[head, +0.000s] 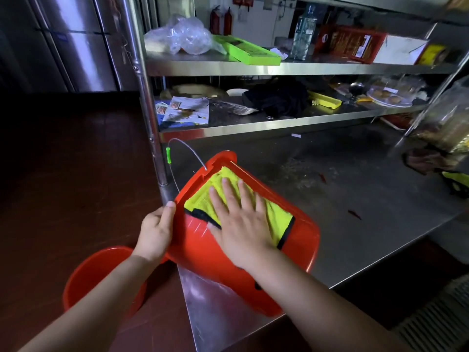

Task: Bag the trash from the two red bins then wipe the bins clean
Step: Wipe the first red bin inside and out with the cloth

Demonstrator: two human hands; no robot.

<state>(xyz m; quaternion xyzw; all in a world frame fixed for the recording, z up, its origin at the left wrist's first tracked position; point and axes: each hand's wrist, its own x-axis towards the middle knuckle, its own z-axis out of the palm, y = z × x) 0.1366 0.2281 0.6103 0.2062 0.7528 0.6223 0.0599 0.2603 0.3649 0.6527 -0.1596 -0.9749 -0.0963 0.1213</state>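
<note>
The left hand (155, 232) grips the rim of the bin (243, 247) at 9 o'clock, fingers curled around the edge. This bin lies on its side on the steel surface (355, 199), its wire handle (182, 148) towards 11 o'clock. The right hand (241, 219) lies flat, fingers straight and spread, pressing a yellow cloth (279, 219) against the bin's wall. A second bin (101, 273) stands on the floor at 7 o'clock. Shelves (279, 68) at 12 o'clock carry clutter.
</note>
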